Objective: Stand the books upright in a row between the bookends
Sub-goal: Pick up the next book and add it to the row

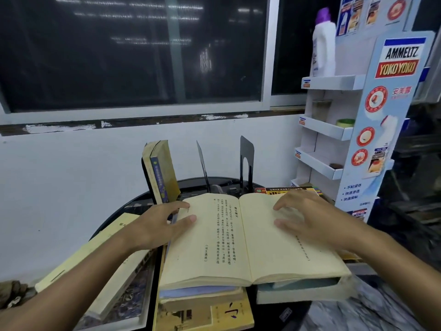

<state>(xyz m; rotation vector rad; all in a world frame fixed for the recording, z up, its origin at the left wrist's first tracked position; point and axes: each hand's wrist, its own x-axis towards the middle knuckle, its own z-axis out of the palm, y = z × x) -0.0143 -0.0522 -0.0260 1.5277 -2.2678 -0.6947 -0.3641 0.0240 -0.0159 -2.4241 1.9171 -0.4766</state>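
An open book (248,240) with yellowed pages lies flat on a stack of other books on the round black table (214,181). My left hand (162,223) holds its left edge, thumb on the page. My right hand (307,218) rests on the right page with fingers bent, blurred. Behind it two black bookends (202,163) (247,161) stand apart with nothing between them. Two books (161,173) stand upright, leaning, left of the left bookend.
Flat books lie at the left (100,266), under the open book (205,314), and behind my right hand (286,190). A cardboard display rack (334,139) with a white bottle (323,48) stands at the right. A wall and dark window are behind.
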